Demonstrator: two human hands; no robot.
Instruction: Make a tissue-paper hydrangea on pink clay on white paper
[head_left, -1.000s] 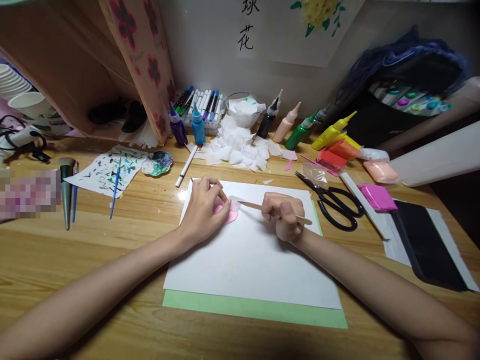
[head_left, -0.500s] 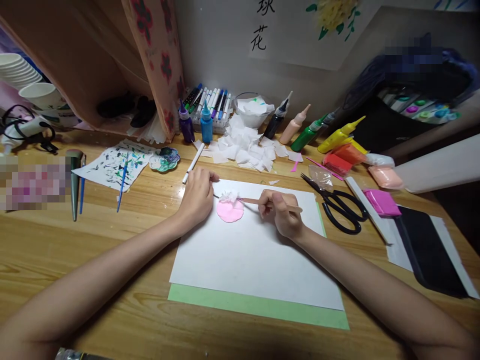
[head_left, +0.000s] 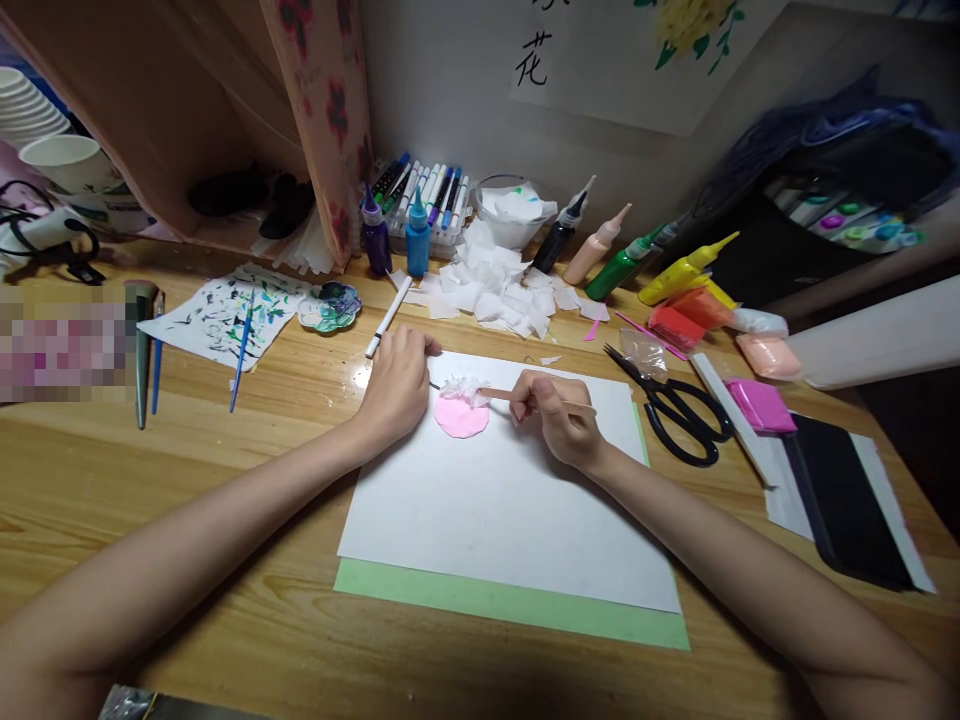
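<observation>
A flat pink disc (head_left: pixel 461 418) lies on the white sheet (head_left: pixel 510 510), its upper part covered by crumpled white tissue paper (head_left: pixel 463 388). My right hand (head_left: pixel 559 415) grips a flat wooden stick (head_left: pixel 498 396), whose tip touches the right side of the tissue. My left hand (head_left: pixel 397 380) rests at the sheet's upper left corner with its fingers curled under, largely hidden. A short thin dark line shows between that hand and the disc; I cannot tell whether it is held or lies on the sheet.
Green paper (head_left: pixel 510 605) lies under the sheet. Tissue pieces (head_left: pixel 491 285), a white marker (head_left: pixel 388 317) and paint bottles, among them a blue one (head_left: pixel 418 240), are behind. Black scissors (head_left: pixel 686 420) and a magenta clay packet (head_left: pixel 759 405) lie right; brushes (head_left: pixel 241 355) lie left.
The view has shifted slightly. Both hands keep nearly the same places, and the stick's tip stays at the right side of the tissue.
</observation>
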